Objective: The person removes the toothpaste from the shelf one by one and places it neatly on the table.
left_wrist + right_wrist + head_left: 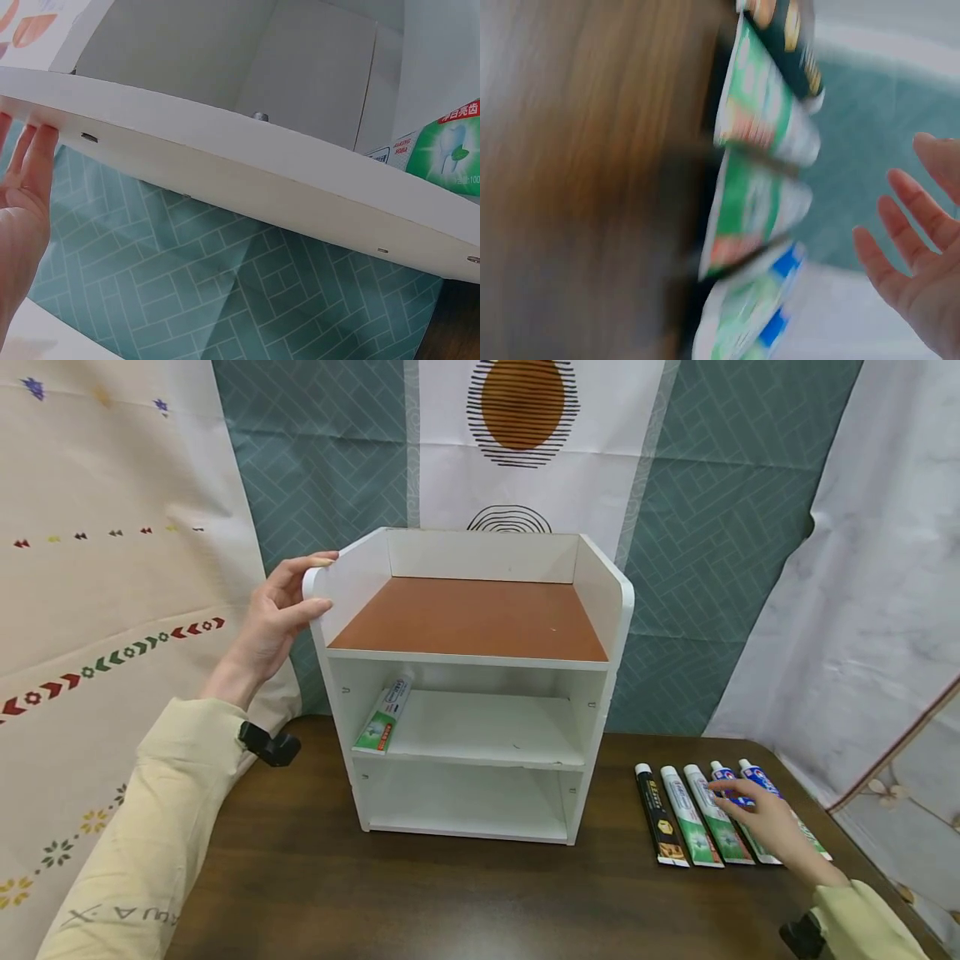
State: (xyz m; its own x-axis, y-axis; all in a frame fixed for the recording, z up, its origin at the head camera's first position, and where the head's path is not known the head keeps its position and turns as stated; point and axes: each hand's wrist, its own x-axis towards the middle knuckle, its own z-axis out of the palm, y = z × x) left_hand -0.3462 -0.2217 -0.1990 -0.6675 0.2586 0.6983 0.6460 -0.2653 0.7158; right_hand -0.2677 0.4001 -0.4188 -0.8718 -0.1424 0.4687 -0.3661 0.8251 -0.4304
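Note:
A white shelf unit (480,657) with a brown top panel stands on the table. My left hand (272,606) grips the upper front corner of its left side panel, thumb at the front edge; in the left wrist view the fingers (34,161) lie against the outer face. One green-and-white toothpaste tube (385,714) leans at the left of the middle compartment. Over the row at the right hovers my right hand (768,822), fingers loosely spread and holding nothing. Under and beside it lie a black toothpaste tube (662,817), green-and-white tubes (692,817) and blue-topped tubes (759,777).
The brown wooden table (450,893) runs in front of the unit. A teal patterned cloth (720,568) hangs behind it. Pale cloths hang at the left (112,577) and right (862,635), close to the table's sides.

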